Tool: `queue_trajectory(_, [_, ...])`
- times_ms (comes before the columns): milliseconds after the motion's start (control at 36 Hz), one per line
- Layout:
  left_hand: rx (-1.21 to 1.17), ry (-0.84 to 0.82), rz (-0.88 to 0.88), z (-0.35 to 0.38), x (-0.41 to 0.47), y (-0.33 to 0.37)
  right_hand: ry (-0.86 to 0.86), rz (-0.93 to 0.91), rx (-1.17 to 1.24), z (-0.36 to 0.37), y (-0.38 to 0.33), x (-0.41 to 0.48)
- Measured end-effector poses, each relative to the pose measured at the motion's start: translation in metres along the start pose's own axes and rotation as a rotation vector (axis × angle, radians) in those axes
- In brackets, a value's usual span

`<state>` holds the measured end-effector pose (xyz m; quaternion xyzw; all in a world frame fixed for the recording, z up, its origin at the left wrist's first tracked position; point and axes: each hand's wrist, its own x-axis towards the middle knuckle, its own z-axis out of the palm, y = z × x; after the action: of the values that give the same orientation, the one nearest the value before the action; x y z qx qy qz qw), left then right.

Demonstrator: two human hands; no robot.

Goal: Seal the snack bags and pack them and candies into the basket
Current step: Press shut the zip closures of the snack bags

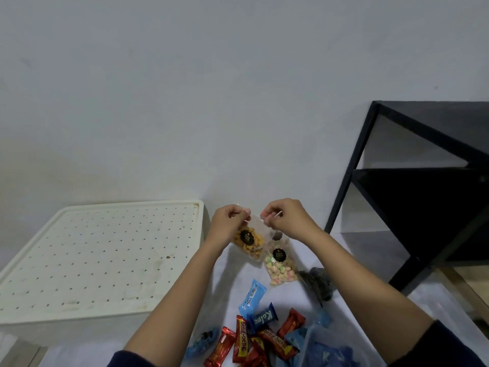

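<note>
The left hand (227, 224) and right hand (286, 218) each pinch the top edge of the orange snack bag (248, 241), held above the white surface (232, 274). Just right of that bag, the pastel bag (280, 264) lies flat. Nearer the person, candies (254, 336) lie scattered beside a clear tub (307, 348). A perforated tray (105, 255) sits left.

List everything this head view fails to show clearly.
All head view.
The orange snack bag top seal: hidden by the left hand and right hand pinching it.
The clear container: cut off by the bottom edge.
The black sticker text on the pastel snack bag: too small.
The dark object beside it: blurred, too dark to identify.
</note>
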<state>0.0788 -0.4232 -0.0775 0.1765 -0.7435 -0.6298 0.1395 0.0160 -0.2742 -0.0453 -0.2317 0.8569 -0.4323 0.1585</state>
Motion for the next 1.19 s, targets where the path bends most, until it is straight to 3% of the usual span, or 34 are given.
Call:
queue_trajectory(139, [0.207, 0.285, 0.087, 0.003, -0.005, -0.031, 0.024, -0.069, -0.088, 0.014, 0.003, 0.022])
queue_trajectory(361, [-0.005, 0.212, 0.023, 0.018, 0.008, -0.092, 0.002, -0.126, -0.006, 0.031, 0.020, 0.061])
queue_trajectory(556, [-0.039, 0.303, -0.039, 0.027, 0.034, -0.123, -0.024, -0.100, 0.122, 0.054, 0.050, 0.101])
queue_trajectory(694, [-0.024, 0.342, -0.119, 0.031, 0.050, -0.151, -0.049, -0.184, 0.023, 0.070, 0.072, 0.123])
queue_trajectory(861, [0.019, 0.365, -0.166, 0.034, 0.066, -0.156, 0.069, -0.318, -0.067, 0.082, 0.085, 0.139])
queue_trajectory(1194, [0.146, 0.471, -0.183, 0.045, 0.074, -0.153, 0.162, -0.351, -0.146, 0.084, 0.089, 0.136])
